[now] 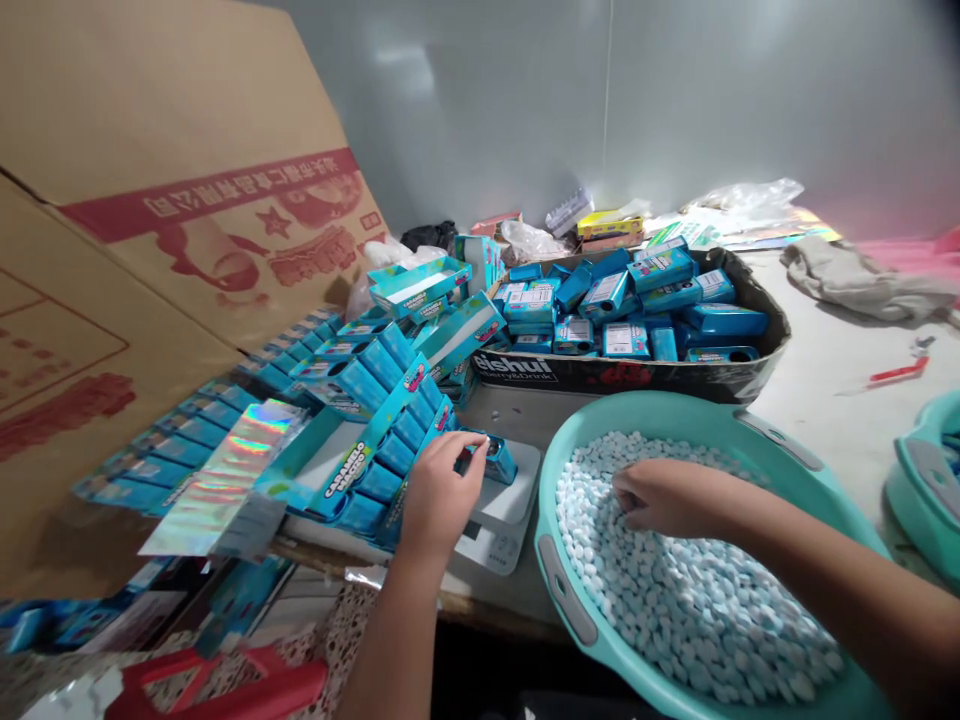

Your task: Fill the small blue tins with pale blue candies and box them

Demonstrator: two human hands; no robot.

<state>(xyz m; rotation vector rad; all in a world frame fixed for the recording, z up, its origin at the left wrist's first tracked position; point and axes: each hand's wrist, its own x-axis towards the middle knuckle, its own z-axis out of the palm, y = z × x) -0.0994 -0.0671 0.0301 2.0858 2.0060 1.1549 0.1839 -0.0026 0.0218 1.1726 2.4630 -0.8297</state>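
Observation:
My left hand (448, 485) is by a small blue box (501, 460) with an open top, which stands on a white weighing scale (495, 545). Its thumb and finger are pinched at the top of this box; what lies between them is too small to make out. My right hand (656, 495) reaches into a turquoise basin (551, 480) full of small white and pale blue candies (697, 590). Its fingers are curled down among the candies, and the fingertips are partly hidden.
Behind the basin, a black carton (615, 376) holds many blue boxes (660, 268). To the left are display trays (349, 478) with rows of blue boxes, a shiny foil sheet (232, 475) and a large cardboard box (180, 220). A second turquoise basin (919, 480), a cloth (855, 280) and a red tool (898, 372) lie right.

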